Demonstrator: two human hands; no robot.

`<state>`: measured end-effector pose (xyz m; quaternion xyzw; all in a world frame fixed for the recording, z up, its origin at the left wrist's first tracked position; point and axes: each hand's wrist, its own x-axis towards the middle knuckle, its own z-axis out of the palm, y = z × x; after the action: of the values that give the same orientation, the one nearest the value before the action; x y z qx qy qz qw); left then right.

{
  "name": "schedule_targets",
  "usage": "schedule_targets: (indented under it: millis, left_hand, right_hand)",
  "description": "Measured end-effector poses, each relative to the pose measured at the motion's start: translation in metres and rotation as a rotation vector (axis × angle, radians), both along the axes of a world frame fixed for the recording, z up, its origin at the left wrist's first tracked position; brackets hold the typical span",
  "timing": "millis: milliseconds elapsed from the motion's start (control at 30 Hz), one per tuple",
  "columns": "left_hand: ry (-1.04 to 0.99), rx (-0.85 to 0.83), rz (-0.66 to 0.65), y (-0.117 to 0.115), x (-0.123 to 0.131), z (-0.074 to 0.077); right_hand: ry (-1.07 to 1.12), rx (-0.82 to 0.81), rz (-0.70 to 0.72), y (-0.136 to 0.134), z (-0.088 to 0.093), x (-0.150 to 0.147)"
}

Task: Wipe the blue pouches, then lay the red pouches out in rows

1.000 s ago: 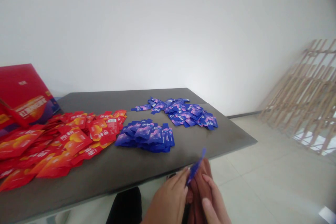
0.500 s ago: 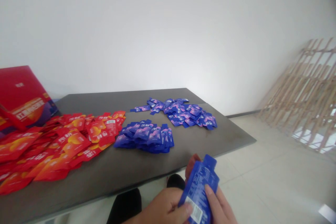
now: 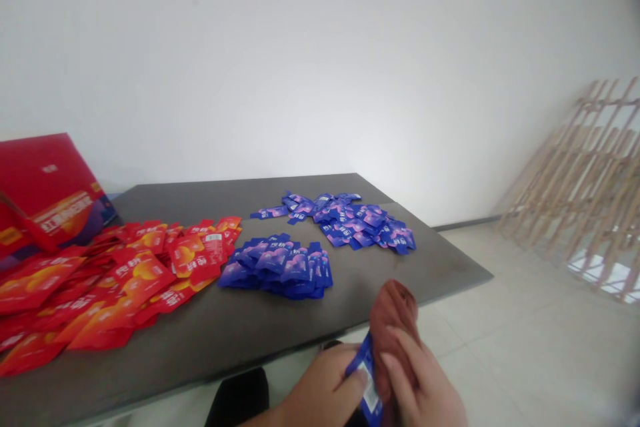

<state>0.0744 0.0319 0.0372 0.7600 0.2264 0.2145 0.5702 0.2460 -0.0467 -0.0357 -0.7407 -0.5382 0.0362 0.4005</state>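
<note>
Left hand (image 3: 323,389): narrow pinch, thumb and fingers closed on the lower part of a blue sachet (image 3: 365,364), which is held low in front of the person, beyond the near table edge and over the floor. Its white barcode label (image 3: 371,395) faces up and partly shows. Right hand (image 3: 423,381): fingers closed around a brown cloth (image 3: 393,323), bunched and pressed against the sachet's upper part, covering much of it.

Table (image 3: 400,261): dark grey top. On it, left to right: a loose spread of red sachets (image 3: 120,287); a tight blue pile (image 3: 277,270) just beside them; a wider blue pile (image 3: 350,223) farther back. Red box (image 3: 45,190) tilted at the left end, touching the table. Wooden lattice (image 3: 585,177) leans against the white wall (image 3: 300,60), right side, over a pale tiled floor (image 3: 525,337).
</note>
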Motion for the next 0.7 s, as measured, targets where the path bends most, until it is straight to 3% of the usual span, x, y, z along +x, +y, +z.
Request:
schedule_targets:
  millis: [67, 133, 200, 267, 400, 500, 633, 700]
  left_hand:
    - [0.054, 0.159, 0.061, 0.002, -0.001, 0.002]
    - [0.13, 0.379, 0.204, 0.01, 0.002, 0.002]
    - [0.287, 0.687, 0.306, 0.024, 0.014, 0.001]
    - [0.487, 0.952, 0.316, 0.043, 0.031, -0.004]
    - [0.632, 0.986, 0.327, 0.079, 0.061, -0.018]
    - [0.648, 0.954, 0.352, 0.089, 0.065, -0.019]
    - [0.573, 0.951, 0.313, 0.071, 0.054, -0.009]
    - [0.453, 0.875, 0.155, 0.055, 0.049, -0.011]
  right_hand:
    - [0.149, -0.064, -0.218, 0.008, 0.007, 0.024]
    - [0.295, -0.079, -0.363, 0.011, 0.013, 0.04]
    - [0.408, -0.037, -0.406, 0.011, 0.018, 0.043]
    - [0.474, 0.007, -0.39, 0.009, 0.02, 0.037]
    - [0.523, 0.037, -0.332, 0.003, 0.017, 0.027]
    - [0.502, 0.018, -0.289, -0.01, 0.005, 0.04]
    - [0.447, 0.02, -0.239, -0.027, -0.006, 0.062]
    - [0.445, 0.05, -0.193, -0.029, -0.007, 0.061]
